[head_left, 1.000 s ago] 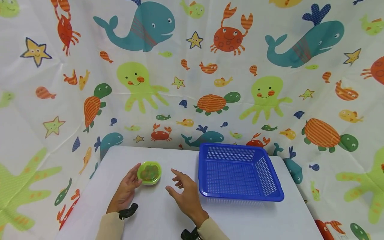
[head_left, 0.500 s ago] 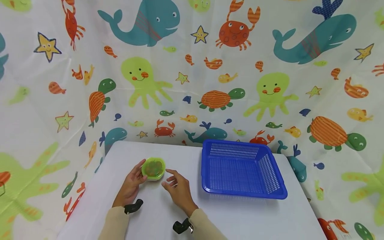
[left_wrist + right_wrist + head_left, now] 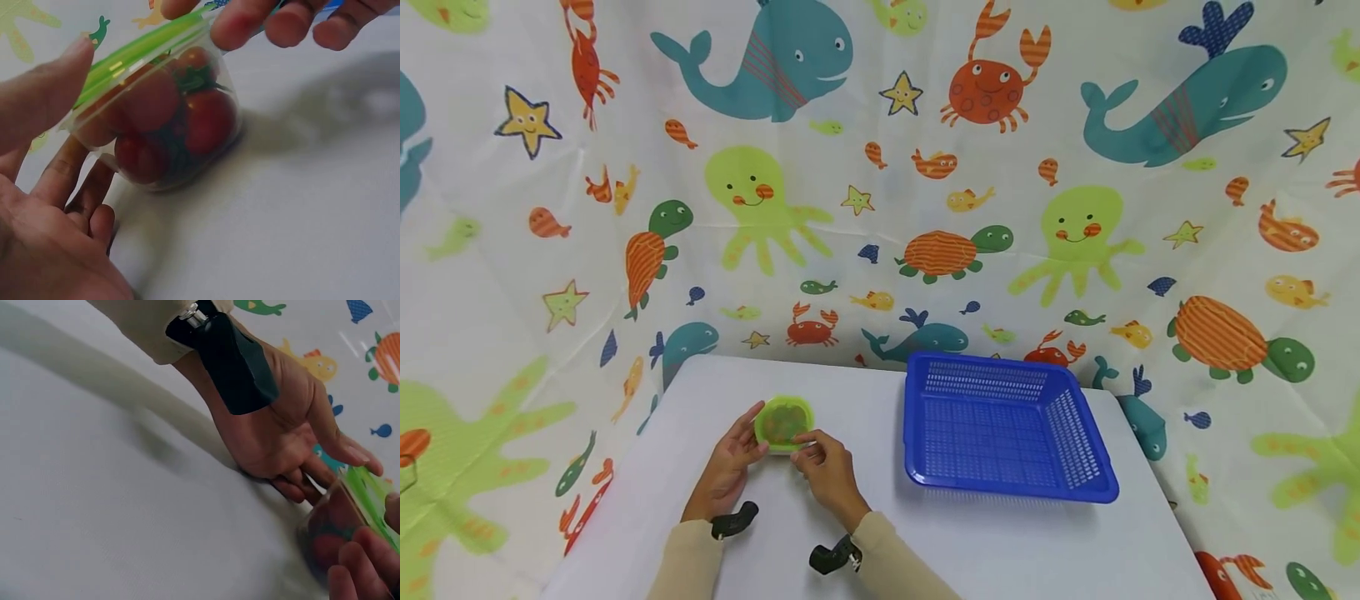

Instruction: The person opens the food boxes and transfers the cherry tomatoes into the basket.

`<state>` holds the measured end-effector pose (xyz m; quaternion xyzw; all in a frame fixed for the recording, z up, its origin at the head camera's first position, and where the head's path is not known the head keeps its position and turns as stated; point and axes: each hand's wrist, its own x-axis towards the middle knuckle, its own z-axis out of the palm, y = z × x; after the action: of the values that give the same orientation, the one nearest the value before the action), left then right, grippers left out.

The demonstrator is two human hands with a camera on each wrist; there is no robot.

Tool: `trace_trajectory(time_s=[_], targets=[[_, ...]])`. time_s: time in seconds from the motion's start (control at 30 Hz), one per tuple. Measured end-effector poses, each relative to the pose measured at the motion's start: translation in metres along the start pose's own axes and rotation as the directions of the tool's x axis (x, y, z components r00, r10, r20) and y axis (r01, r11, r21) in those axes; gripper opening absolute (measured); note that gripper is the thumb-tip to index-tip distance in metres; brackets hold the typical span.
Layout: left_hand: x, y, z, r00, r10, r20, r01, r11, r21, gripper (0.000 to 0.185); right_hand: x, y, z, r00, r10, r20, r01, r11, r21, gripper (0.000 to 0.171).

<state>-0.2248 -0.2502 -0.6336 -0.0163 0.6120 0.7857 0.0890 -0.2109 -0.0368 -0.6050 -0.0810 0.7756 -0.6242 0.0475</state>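
so there's a small clear tub of cherry tomatoes (image 3: 784, 423) with a green lid (image 3: 134, 53) sitting on the white table (image 3: 1000, 550), left of centre and a bit toward the back edge. the person's left hand (image 3: 730, 462) is up against the tub's left side, fingers mostly straight and relaxed, thumb resting near the lid rim, other fingers lying along the table right by the tub's base. looks more like it's steadying the tub than gripping it. in the left wrist view you can see the palm (image 3: 44, 250) open and the thumb just at the lid edge. the right hand (image 3: 826, 471) is on the tub's right/front side with its fingers curled in, fingertips (image 3: 240, 25) on the lid rim. from the head view it looks like a pinch on the lid edge, though the right wrist view only catches a couple of fingertips (image 3: 359, 565) against the tub, so how firm the hold is, can't really tell. tub is upright, lid on. both wrists have a dark camera mount strapped on and cream sleeves (image 3: 688, 567). off to the right, well apart from the hands, there's a blue plastic basket (image 3: 1078, 479) on the table. the backdrop is a sea-creature curtain (image 3: 880, 167) with whales, crabs and turtles.
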Motion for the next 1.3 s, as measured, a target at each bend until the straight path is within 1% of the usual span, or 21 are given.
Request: trace_trajectory(time_s=[0.1,0.23,0.37,0.47,0.63,0.83,0.93,1.03,1.17,1.3], targets=[[0.001,-0.004,0.001,1.0,0.017,0.0,-0.017,1.0,-0.02,0.079,0.002,0.002,0.001,1.0,0.006,-0.007,-0.005,1.0,0.02,0.018],[0.0,-0.008,0.002,0.999,0.046,0.016,-0.045,0.998,-0.031,0.078,0.003,0.003,0.002,0.999,0.028,-0.028,-0.027,0.999,0.024,0.017],[0.0,-0.009,0.002,0.997,0.066,0.028,-0.065,0.997,-0.037,0.078,0.003,0.002,0.002,0.999,0.027,-0.044,-0.025,0.999,0.041,0.016],[0.0,-0.008,0.003,0.997,0.074,0.029,-0.073,0.997,-0.037,0.078,0.004,0.0,0.003,0.998,0.034,-0.055,-0.03,0.997,0.075,0.015],[0.002,-0.008,0.004,0.999,0.05,0.014,-0.05,0.998,-0.028,0.079,0.007,0.001,0.005,0.995,0.068,-0.067,-0.056,0.985,0.165,0.016],[0.002,-0.008,0.003,0.999,0.04,0.008,-0.039,0.999,-0.025,0.082,0.008,0.0,0.004,0.995,0.084,-0.044,-0.068,0.955,0.288,0.021],[0.001,-0.007,0.003,0.999,0.036,-0.002,-0.036,0.999,-0.032,0.083,0.007,0.001,0.004,0.995,0.081,-0.056,-0.057,0.939,0.338,0.022],[0.001,-0.006,0.003,0.999,0.03,-0.011,-0.031,0.999,-0.031,0.083,0.006,0.003,0.002,0.994,0.071,-0.08,-0.037,0.93,0.366,0.022],[0.0,-0.003,0.004,1.0,-0.002,-0.014,0.002,1.0,-0.024,0.082,0.004,0.005,-0.003,0.993,0.054,-0.109,-0.009,0.926,0.377,0.02],[-0.001,-0.001,0.003,1.0,-0.005,0.004,0.005,1.0,-0.012,0.079,0.001,0.007,-0.01,0.989,0.06,-0.138,-0.002,0.921,0.388,0.017]])
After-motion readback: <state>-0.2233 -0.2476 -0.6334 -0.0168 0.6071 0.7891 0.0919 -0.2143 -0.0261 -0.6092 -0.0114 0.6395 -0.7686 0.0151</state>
